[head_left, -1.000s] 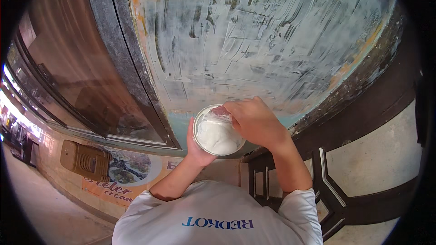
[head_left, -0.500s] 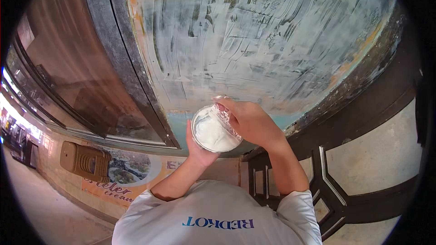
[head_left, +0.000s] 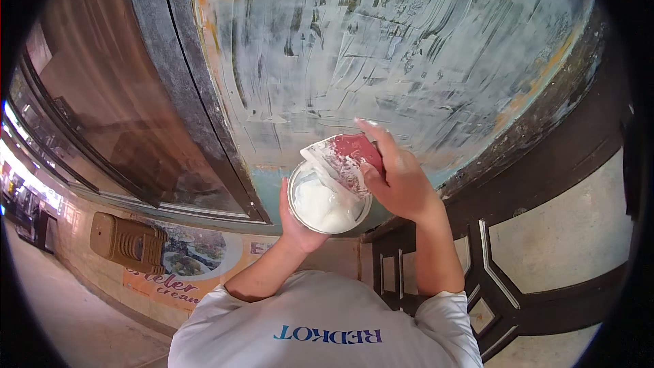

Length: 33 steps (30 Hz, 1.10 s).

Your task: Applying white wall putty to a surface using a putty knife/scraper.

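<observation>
My left hand (head_left: 298,228) is closed round the side of a round tub (head_left: 294,212) of white putty (head_left: 327,204), its open top facing up. In my right hand (head_left: 403,174) is a red putty scraper (head_left: 357,150), pinched between thumb and fingers, its face smeared with white. The scraper's edge is over the tub, with a thick strip of putty along it; whether it still touches the putty below I cannot tell. White smears cover my right fingertips. Straight ahead stands a wall panel (head_left: 402,54) streaked with white and grey putty over a darker, blue-green surface.
A dark frame with a brown-tinted glass pane (head_left: 129,88) borders the panel on the left. To the right is a dark wooden door with pale panels (head_left: 565,225). Stacked brown plastic stools (head_left: 126,242) stand at lower left beside a printed banner (head_left: 197,259).
My right hand has moved slightly up and right, lifting the scraper so that more of its red face shows. The tub has shifted slightly right and down.
</observation>
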{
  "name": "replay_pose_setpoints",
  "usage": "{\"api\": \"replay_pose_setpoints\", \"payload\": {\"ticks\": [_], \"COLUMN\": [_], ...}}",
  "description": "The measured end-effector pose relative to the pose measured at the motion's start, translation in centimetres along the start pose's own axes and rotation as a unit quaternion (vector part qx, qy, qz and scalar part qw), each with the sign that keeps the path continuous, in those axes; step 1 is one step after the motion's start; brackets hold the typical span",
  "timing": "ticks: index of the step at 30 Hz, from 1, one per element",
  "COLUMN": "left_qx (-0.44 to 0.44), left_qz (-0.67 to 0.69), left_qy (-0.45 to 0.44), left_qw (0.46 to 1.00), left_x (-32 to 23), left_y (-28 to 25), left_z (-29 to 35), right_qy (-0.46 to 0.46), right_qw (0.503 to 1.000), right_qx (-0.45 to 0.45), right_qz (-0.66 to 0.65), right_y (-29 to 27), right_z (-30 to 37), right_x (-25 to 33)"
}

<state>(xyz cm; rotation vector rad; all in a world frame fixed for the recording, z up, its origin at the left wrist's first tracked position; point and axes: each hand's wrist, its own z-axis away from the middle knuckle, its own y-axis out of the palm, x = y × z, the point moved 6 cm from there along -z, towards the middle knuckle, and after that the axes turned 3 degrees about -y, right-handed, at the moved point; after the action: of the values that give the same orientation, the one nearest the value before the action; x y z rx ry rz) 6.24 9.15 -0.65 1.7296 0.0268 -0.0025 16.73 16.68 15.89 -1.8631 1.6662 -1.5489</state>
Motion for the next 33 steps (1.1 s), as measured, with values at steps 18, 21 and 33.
{"api": "replay_pose_setpoints", "payload": {"ticks": [18, 21, 33], "left_qx": [-0.031, -0.044, 0.017], "left_qz": [-0.066, -0.118, -0.046], "left_qy": [-0.014, 0.007, -0.006], "left_qw": [0.997, 0.992, 0.999], "left_x": [0.6, 0.4, 0.1], "left_y": [1.1, 0.8, 1.8], "left_z": [-0.5, -0.8, -2.0], "right_qy": [-0.129, -0.147, -0.089], "right_qw": [0.989, 0.988, 0.995], "right_qx": [0.013, 0.016, -0.002], "right_qz": [0.065, 0.052, 0.047], "right_y": [0.6, 1.1, -0.1], "right_z": [-0.6, -0.7, -1.6], "right_x": [1.5, 1.1, 0.5]}}
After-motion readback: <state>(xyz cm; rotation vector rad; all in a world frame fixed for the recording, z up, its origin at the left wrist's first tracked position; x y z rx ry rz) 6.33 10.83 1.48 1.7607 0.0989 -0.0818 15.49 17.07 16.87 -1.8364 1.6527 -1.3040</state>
